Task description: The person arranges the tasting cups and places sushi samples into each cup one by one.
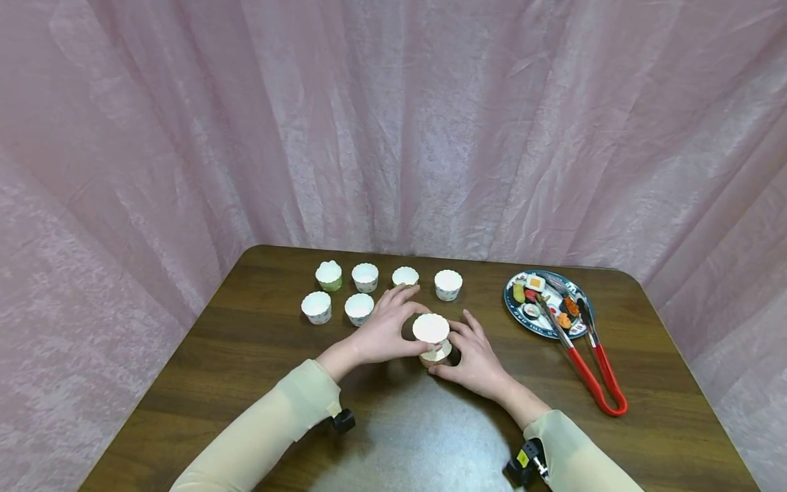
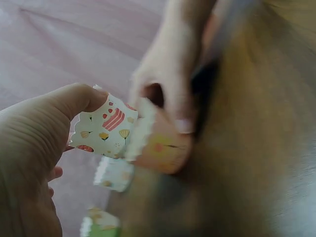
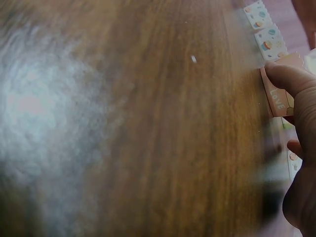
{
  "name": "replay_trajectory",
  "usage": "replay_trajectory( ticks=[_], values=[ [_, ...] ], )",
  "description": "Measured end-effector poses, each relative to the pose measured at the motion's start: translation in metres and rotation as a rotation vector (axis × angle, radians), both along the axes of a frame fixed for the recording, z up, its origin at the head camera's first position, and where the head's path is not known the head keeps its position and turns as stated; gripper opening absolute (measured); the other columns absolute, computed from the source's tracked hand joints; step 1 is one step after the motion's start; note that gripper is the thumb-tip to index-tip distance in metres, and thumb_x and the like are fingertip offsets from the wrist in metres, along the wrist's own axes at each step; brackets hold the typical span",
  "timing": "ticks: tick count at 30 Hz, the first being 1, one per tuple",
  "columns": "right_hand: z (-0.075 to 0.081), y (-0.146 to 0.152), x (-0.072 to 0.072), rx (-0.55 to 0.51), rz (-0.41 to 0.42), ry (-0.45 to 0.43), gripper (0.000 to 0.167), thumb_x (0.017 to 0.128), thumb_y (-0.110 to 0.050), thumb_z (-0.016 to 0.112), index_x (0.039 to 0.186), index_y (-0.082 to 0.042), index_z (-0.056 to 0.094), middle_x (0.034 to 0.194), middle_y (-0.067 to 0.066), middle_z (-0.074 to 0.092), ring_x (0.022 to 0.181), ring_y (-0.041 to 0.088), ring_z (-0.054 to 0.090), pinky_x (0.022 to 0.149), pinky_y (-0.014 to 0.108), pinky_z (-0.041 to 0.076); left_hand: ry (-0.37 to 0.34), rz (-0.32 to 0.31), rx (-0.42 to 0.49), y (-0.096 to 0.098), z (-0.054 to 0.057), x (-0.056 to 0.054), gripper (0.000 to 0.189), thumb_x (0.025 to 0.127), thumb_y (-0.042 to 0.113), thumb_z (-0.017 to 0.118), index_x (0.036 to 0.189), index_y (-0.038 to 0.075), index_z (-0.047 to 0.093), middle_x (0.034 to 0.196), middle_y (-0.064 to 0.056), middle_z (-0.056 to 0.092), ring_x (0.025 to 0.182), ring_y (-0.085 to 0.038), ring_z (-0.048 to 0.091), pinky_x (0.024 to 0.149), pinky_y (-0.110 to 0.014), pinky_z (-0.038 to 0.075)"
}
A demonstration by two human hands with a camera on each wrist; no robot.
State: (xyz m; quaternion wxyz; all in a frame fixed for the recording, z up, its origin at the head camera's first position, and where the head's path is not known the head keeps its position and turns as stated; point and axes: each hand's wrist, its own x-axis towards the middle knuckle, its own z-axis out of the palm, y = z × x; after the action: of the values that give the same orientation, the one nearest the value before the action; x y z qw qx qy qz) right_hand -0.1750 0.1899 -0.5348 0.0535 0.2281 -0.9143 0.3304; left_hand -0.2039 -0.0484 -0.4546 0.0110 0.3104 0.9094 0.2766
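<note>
Between thumb and fingers, my left hand [image 1: 382,333] pinches a white paper baking cup [image 2: 106,128] printed with a cake slice and flowers. Directly below it is a pink-orange paper baking cup [image 2: 165,145] with a scalloped rim, which my right hand [image 1: 475,360] grips around its sides. The word LOVE shows on that lower cup's wall in the right wrist view. From the head view the white cup [image 1: 430,329] overlaps the lower one, and its base is right at the lower cup's rim. Both hands are over the middle of the table.
Several paper cups stand in two rows behind the hands, including a green one [image 1: 328,276] and a white one [image 1: 448,284]. At right, red-handled tongs [image 1: 593,383] lean on a blue-rimmed plate [image 1: 512,309] of sushi pieces. A pink curtain [image 1: 393,137] hangs behind the wooden table [image 1: 233,369].
</note>
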Motion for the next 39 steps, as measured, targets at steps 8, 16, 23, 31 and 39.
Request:
replay_trajectory(
  ticks=[8, 16, 23, 31, 39],
  values=[
    [0.001, 0.0, 0.001, -0.011, -0.008, -0.009, 0.05, 0.076, -0.05, 0.088, 0.114, -0.02, 0.073, 0.151, 0.012, 0.051, 0.153, 0.041, 0.013, 0.116, 0.069, 0.016, 0.066, 0.076, 0.04, -0.021, 0.035, -0.017, 0.066, 0.083, 0.06, 0.078, 0.137, 0.025, 0.061, 0.168, -0.003, 0.021, 0.156, -0.025, -0.001, 0.118, -0.068, 0.009],
    [0.003, 0.001, 0.003, -0.015, -0.012, -0.015, 0.046, 0.076, -0.049, 0.088, 0.11, -0.023, 0.073, 0.15, 0.012, 0.052, 0.153, 0.04, 0.013, 0.115, 0.07, 0.016, 0.131, 0.109, -0.098, -0.034, 0.036, -0.038, 0.065, 0.086, 0.063, 0.074, 0.138, 0.026, 0.061, 0.167, -0.013, 0.021, 0.155, -0.038, 0.004, 0.121, -0.061, -0.001],
    [0.003, 0.002, 0.004, -0.016, -0.008, -0.013, 0.044, 0.076, -0.05, 0.088, 0.108, -0.024, 0.073, 0.149, 0.012, 0.053, 0.153, 0.041, 0.014, 0.115, 0.07, 0.016, 0.176, 0.113, -0.263, -0.034, 0.017, -0.045, 0.066, 0.084, 0.069, 0.072, 0.136, 0.029, 0.063, 0.168, -0.014, 0.02, 0.155, -0.04, 0.006, 0.12, -0.064, -0.001],
    [0.003, 0.003, 0.004, -0.017, -0.012, -0.021, 0.046, 0.075, -0.05, 0.088, 0.11, -0.025, 0.073, 0.15, 0.011, 0.052, 0.154, 0.04, 0.013, 0.116, 0.07, 0.015, 0.212, 0.104, -0.345, -0.029, -0.003, -0.049, 0.069, 0.082, 0.071, 0.072, 0.136, 0.028, 0.065, 0.166, -0.017, 0.024, 0.154, -0.043, 0.008, 0.12, -0.065, 0.003],
    [0.0, 0.003, 0.003, -0.018, -0.01, -0.024, 0.046, 0.075, -0.048, 0.089, 0.112, -0.024, 0.073, 0.151, 0.01, 0.051, 0.154, 0.039, 0.012, 0.117, 0.067, 0.014, 0.184, 0.107, -0.386, -0.027, -0.013, -0.048, 0.066, 0.082, 0.072, 0.071, 0.131, 0.029, 0.066, 0.166, -0.018, 0.024, 0.153, -0.045, 0.011, 0.12, -0.065, 0.007]
  ],
)
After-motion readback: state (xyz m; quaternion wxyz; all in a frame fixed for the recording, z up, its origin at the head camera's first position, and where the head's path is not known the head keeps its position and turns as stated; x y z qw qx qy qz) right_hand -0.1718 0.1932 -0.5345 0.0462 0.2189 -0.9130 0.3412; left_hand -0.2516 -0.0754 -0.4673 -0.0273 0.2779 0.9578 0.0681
